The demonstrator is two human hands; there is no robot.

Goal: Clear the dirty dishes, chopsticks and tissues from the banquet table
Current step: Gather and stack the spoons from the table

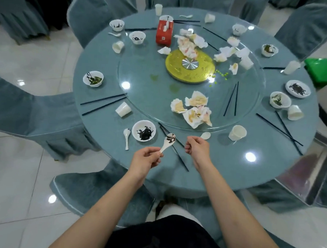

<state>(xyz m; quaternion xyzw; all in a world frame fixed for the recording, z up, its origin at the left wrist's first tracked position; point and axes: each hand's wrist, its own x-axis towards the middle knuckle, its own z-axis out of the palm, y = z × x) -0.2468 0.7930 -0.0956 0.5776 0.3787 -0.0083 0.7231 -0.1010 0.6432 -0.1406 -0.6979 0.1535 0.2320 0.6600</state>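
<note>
My left hand (145,160) pinches the handle of a dirty white spoon (168,141) above the near edge of the round blue table (222,170). My right hand (196,146) hovers beside it with curled fingers and holds nothing. A dirty bowl (143,130) and another spoon (127,138) lie just left of the held spoon. Black chopsticks (173,148) run under my hands. A third spoon (205,135) peeks out behind my right hand. Crumpled tissues (192,109) lie on the glass turntable (141,96).
Dirty bowls, tipped paper cups (237,133) and chopstick pairs ring the table. A red tissue box (164,32) and more tissues sit near the gold hub (190,65). Covered chairs (32,113) surround the table. A green bin (324,68) stands at the right.
</note>
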